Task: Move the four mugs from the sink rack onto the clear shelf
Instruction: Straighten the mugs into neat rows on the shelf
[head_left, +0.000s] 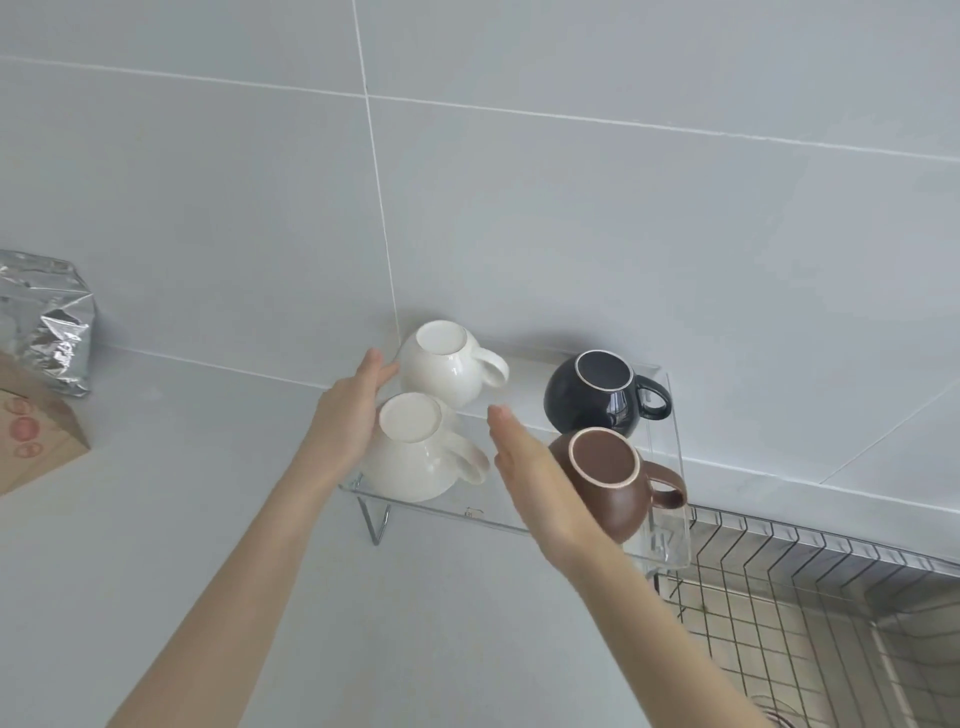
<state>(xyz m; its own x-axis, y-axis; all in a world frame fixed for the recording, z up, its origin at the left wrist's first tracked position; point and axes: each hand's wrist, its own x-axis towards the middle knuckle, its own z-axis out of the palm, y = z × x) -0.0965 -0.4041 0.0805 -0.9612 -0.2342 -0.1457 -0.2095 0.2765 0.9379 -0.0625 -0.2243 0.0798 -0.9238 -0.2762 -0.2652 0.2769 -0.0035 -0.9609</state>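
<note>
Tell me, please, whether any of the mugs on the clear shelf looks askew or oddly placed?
Nothing looks damaged or spilled. All four sit upside down on the clear shelf. The front white mug leans against the left hand, and the brown mug sits close to the shelf's front right corner.

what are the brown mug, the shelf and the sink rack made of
Brown mug: looks like ceramic with a matte glaze; its pale foot ring is unglazed. Shelf: clear plastic, probably acrylic, since you see through it, on a metal bracket. Sink rack: thin metal wire grid, apparently bare steel.
</note>
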